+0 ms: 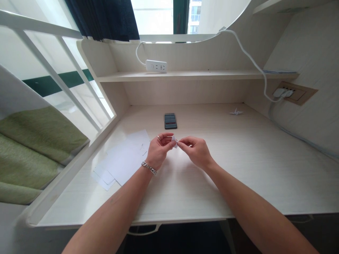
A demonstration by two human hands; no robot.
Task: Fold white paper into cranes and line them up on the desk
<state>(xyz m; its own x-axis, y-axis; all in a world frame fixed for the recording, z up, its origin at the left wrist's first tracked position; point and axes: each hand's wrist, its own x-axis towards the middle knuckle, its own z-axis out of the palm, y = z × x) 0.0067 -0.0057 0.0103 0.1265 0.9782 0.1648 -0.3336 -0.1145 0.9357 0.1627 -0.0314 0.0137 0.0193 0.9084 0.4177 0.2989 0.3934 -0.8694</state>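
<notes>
Above the middle of the desk, a small folded piece of white paper (174, 141) is pinched between the thumb and fingers of my left hand (160, 148). That hand wears a ring, and a chain bracelet circles its wrist. From the other side, my right hand (194, 150) pinches the paper's right edge with thumb and forefinger. The fingers cover part of the paper, so its full shape does not show. Just beyond my hands lies a dark phone (170, 121). A folded paper crane (236, 112) rests at the back right of the desk.
White paper sheets (127, 155) lie overlapping on the left of the desk (251, 158). A raised shelf (190, 74) along the back carries a white power strip (156, 66). A white cable (250, 56) hangs down to a wall socket (298, 93) at right. A green cloth (34, 148) hangs at left.
</notes>
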